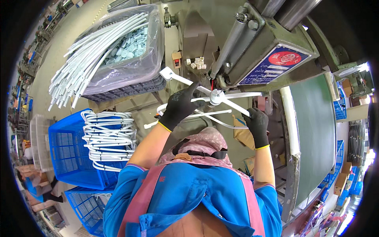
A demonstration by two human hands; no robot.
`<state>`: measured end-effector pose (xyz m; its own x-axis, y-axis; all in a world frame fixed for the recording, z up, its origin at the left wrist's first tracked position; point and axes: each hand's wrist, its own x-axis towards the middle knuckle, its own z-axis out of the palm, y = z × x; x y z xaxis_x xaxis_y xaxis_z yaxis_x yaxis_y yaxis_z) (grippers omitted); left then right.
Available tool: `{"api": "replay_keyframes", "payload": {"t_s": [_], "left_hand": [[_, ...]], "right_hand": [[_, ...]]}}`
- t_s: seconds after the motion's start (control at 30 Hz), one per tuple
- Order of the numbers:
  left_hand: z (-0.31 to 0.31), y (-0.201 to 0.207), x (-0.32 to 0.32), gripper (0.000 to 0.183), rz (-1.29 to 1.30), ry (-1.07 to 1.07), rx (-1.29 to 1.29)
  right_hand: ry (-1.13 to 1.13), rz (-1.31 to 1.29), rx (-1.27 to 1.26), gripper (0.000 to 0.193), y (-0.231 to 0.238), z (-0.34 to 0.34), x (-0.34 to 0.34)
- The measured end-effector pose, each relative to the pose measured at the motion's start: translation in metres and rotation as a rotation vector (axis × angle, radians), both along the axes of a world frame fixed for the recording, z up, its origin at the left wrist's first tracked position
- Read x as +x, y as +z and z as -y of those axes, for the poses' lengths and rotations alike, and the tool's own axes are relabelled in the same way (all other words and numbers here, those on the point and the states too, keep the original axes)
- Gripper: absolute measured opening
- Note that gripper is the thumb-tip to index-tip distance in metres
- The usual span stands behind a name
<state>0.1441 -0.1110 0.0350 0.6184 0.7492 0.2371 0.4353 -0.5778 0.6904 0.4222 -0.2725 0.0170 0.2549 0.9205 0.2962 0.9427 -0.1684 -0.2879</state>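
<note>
A white tube frame (pixel 237 107) lies under the head of a press, its bars meeting near a round white hub (pixel 216 97). My left hand (pixel 180 103), in a black glove with a yellow cuff, is closed round a bar on the left side. Beyond its fingers that bar ends in a flat white plate (pixel 167 73). My right hand (pixel 257 125), gloved alike, grips the frame's lower right end. Bent tubes of the frame curve below the hub, partly behind my left hand. The press tool (pixel 213 85) comes down just over the hub; whether they touch I cannot tell.
The grey press (pixel 272 59) with a spring fills the upper right. A plastic-lined crate (pixel 130 89) holds white parts and long white tubes (pixel 98 47). Bent white tubes (pixel 108 138) hang on a blue basket (pixel 65 150). A green conveyor (pixel 312 138) runs at right; small white blocks (pixel 197 63) lie ahead.
</note>
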Motion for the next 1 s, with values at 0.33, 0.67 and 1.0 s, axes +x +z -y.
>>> {"api": "replay_keyframes", "payload": {"t_s": [0.33, 0.67, 1.0], "left_hand": [[-0.009, -0.013, 0.003, 0.075, -0.054, 0.000, -0.005], [0.016, 0.015, -0.026, 0.063, 0.074, -0.036, 0.117], [0.116, -0.008, -0.096, 0.053, 0.025, 0.469, -0.220]], "right_hand": [[0.037, -0.010, -0.040, 0.019, 0.010, -0.007, 0.003], [0.048, -0.576, 0.308, 0.032, 0.077, -0.011, 0.006], [0.058, -0.934, -0.060, 0.027, 0.028, -0.058, -0.005]]}}
